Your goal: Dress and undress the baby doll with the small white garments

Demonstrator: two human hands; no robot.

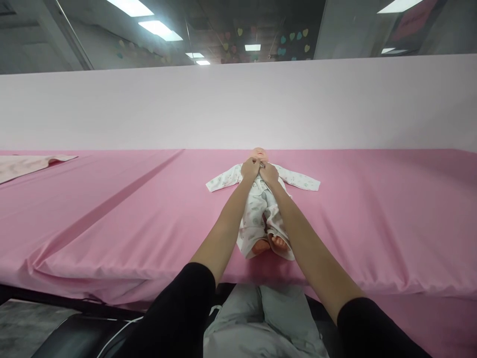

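A baby doll (260, 153) lies on its back on the pink sheet, head toward the wall and bare feet toward me. It wears a white printed long-sleeved top (300, 180) with both sleeves spread out sideways, and printed trousers (254, 211). My left hand (250, 168) and my right hand (269, 172) meet at the top's neckline, just below the doll's chin. The fingers of both are closed in a pinch there on the front of the top. What exactly sits between the fingertips is hidden, perhaps a fastening or the fabric edge.
The pink sheet (122, 214) covers a wide table, with folds and creases on it. A pale cloth (30, 166) lies at the far left. Behind stands a low white wall (238, 107) with glass above it. A black chair or bag (85, 338) is below at the left.
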